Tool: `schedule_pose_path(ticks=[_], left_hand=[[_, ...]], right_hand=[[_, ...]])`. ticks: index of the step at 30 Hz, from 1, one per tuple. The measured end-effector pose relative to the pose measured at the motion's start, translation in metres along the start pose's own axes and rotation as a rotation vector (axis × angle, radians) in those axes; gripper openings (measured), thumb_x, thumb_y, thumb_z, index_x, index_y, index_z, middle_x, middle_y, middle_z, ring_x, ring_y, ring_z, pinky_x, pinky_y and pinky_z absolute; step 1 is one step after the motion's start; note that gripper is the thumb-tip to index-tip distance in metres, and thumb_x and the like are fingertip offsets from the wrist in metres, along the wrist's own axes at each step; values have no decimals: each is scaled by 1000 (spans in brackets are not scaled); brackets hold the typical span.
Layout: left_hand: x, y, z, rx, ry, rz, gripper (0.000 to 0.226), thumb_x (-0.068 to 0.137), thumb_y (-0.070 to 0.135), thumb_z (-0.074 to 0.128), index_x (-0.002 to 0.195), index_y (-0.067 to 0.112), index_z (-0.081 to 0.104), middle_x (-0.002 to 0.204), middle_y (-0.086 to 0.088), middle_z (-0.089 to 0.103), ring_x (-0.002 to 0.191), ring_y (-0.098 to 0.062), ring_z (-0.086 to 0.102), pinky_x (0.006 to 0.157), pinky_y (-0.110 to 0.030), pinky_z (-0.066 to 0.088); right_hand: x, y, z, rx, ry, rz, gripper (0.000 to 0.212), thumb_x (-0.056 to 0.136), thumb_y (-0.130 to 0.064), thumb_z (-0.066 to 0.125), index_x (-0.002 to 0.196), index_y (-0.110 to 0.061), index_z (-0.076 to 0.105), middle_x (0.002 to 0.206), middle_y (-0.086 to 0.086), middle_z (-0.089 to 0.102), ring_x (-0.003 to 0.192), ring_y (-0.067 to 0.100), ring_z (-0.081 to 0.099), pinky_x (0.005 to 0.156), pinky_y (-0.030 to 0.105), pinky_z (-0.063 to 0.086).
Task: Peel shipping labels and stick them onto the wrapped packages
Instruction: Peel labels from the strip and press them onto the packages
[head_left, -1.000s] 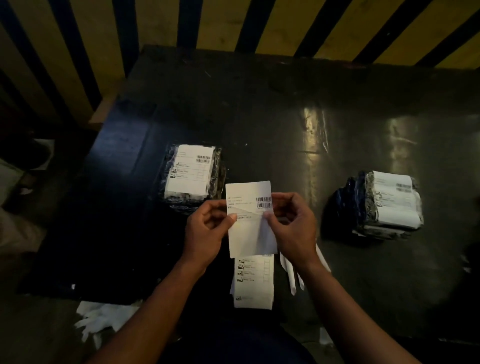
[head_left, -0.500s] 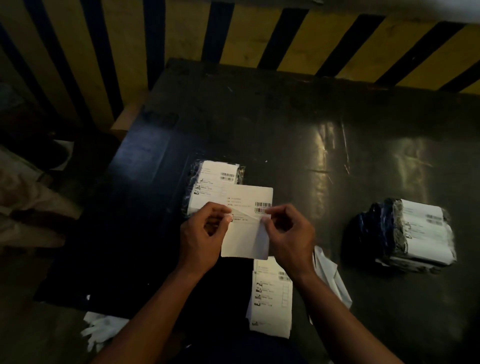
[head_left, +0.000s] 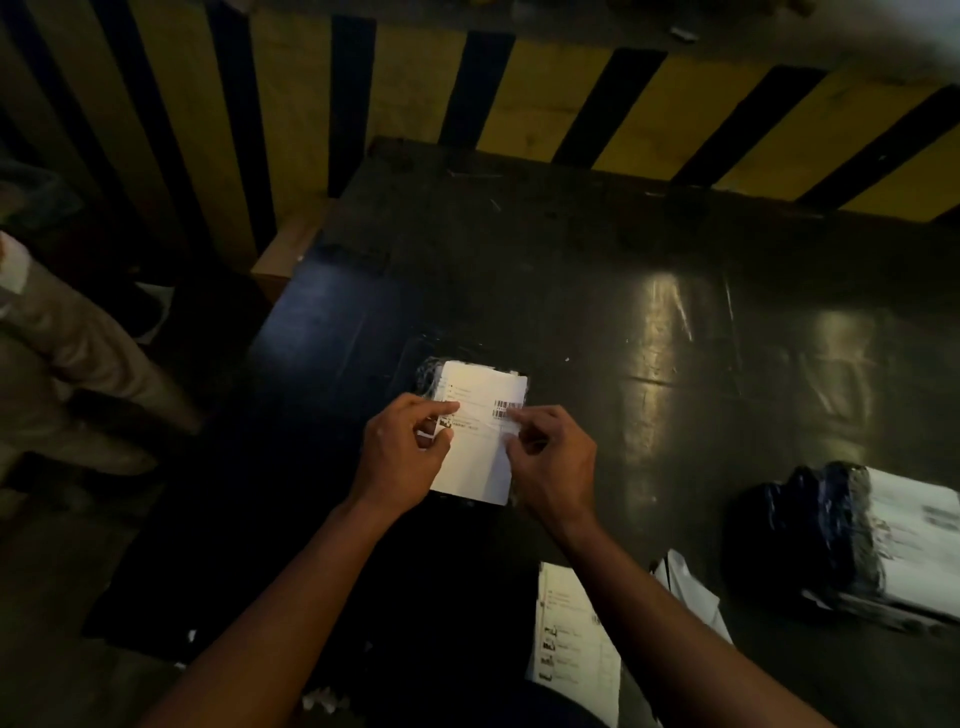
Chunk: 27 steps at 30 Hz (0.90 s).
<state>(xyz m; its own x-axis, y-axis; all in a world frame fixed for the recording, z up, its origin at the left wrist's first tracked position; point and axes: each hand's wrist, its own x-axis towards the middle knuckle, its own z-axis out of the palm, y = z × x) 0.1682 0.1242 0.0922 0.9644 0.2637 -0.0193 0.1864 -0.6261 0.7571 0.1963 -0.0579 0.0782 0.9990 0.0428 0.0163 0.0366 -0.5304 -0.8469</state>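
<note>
A white shipping label (head_left: 480, 441) with a barcode lies over a black wrapped package (head_left: 427, 371) near the middle of the dark table (head_left: 597, 270). My left hand (head_left: 402, 457) pinches the label's left edge and my right hand (head_left: 550, 462) pinches its right edge by the barcode. The label covers nearly all of the package, so I cannot tell whether it touches it. A second black wrapped package (head_left: 810, 540) with a white label on top lies at the right. A stack of label sheets (head_left: 571, 639) rests at the table's near edge.
Loose white backing paper (head_left: 691, 592) lies beside the label stack. Crumpled white scraps (head_left: 322, 701) sit below the table's front edge. A yellow and black striped barrier (head_left: 519, 83) runs behind the table. A person's light trouser leg (head_left: 67, 353) stands at the left.
Both hands carried the label away from me and down over the left package. The view shifted, so the packages and label stack now sit lower and further right.
</note>
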Motion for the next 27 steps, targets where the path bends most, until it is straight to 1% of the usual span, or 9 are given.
schedule_pose_path(ticks=[2,3,5,7,13,15,21,24,27], left_hand=[[13,-3,0,26,-10,-18,39,88,7,78,124,22,72,117,6,63,90,-1,61,68,1,48],[18,-5,0,32,-12,-26,40,88,7,77,124,22,72,117,6,63,89,-2,61,68,0,49],[27,-7,1,31,-15,-35,39,88,7,77,124,21,73,116,6,63,89,-4,61,72,-5,53],[34,-10,2,22,-17,-24,37,88,7,78,123,20,73,114,5,64,88,-5,63,77,-14,58],[43,-18,6,25,-43,-38,35,87,7,78,120,18,75,111,6,64,84,-5,65,80,-22,61],[45,-19,7,43,-53,-52,36,87,7,78,121,18,74,114,4,65,84,-6,65,80,-21,61],[45,-18,6,100,-98,-48,39,89,7,77,125,19,70,120,4,62,90,-6,64,83,-21,59],[47,-18,7,154,-119,-25,41,89,9,77,128,18,69,121,3,61,88,-5,61,84,-21,59],[48,-18,6,216,-136,-16,41,89,14,77,129,21,67,121,4,55,91,-6,60,87,-26,60]], right_hand=[[11,-1,8,-5,-6,35,30,85,-13,81,115,-15,75,116,-4,68,91,4,66,83,11,56],[15,-1,11,-11,-10,50,31,85,-14,81,115,-15,74,118,-4,67,90,3,65,80,7,55],[24,-1,17,-19,-12,72,32,85,-13,81,116,-13,74,119,-2,67,85,1,64,74,1,51],[30,-1,21,-28,-18,96,32,85,-12,81,117,-13,74,120,-1,67,83,-1,63,71,-1,49],[38,2,30,-72,-35,125,34,87,-13,80,120,-14,73,123,-2,67,80,-4,62,68,-1,48],[38,2,32,-74,-34,128,34,87,-13,80,120,-13,73,123,-2,66,82,0,64,71,2,51],[38,5,38,-171,-73,92,38,88,-21,79,124,-17,71,125,-4,64,95,8,67,88,27,61],[38,2,37,-308,-119,10,40,90,-24,74,128,-17,68,125,-3,61,98,14,66,89,29,58],[37,-2,32,-452,-148,-39,44,91,-32,72,132,-20,64,129,1,57,111,19,60,91,33,56]])
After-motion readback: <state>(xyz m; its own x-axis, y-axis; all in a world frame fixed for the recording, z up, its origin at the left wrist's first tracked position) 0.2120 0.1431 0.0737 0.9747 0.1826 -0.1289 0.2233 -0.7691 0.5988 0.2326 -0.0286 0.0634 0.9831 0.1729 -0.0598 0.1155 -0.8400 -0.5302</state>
